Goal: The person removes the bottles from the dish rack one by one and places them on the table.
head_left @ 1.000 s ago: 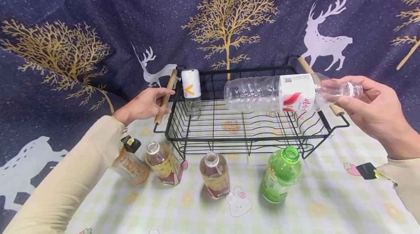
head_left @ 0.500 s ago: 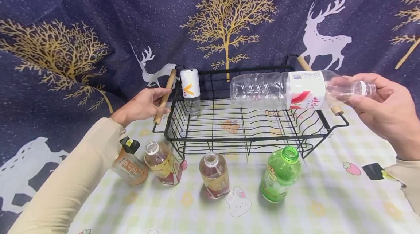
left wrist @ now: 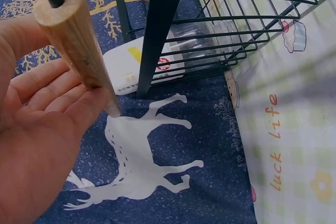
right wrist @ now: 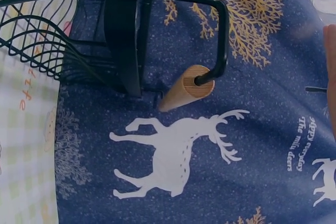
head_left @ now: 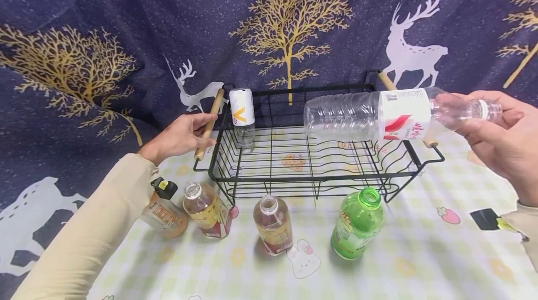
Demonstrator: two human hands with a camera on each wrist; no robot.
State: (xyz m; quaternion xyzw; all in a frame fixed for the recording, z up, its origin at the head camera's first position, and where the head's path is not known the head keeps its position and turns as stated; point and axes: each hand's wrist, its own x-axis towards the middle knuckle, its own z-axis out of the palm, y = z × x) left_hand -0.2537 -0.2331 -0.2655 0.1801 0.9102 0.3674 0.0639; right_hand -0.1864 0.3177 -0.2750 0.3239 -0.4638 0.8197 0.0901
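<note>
My right hand (head_left: 510,139) grips a clear plastic bottle (head_left: 340,117) by its neck. The bottle lies level above the right part of a black wire rack (head_left: 294,179), base pointing left, with a white and red label. At the rack's left end, the thumb and fingers of my left hand (head_left: 178,134) hold its wooden handle (left wrist: 79,40). Inside that end stands a small clear bottle with a white label (head_left: 242,107), neck down. The right wrist view shows the other wooden handle (right wrist: 184,87) and only a strip of right-hand fingers (right wrist: 331,77).
In front of the rack stand two brownish bottles (head_left: 208,211) (head_left: 273,227) and a green bottle (head_left: 357,225), all uncapped. A bottle with orange lettering (head_left: 166,218) is partly hidden by my left sleeve. A dark blue cloth (head_left: 201,19) hangs behind the checked tablecloth (head_left: 420,244).
The right hand has moved to the right with the clear bottle, keeping it level over the rack. The left hand stays at the handle, and the other bottles stand as before.
</note>
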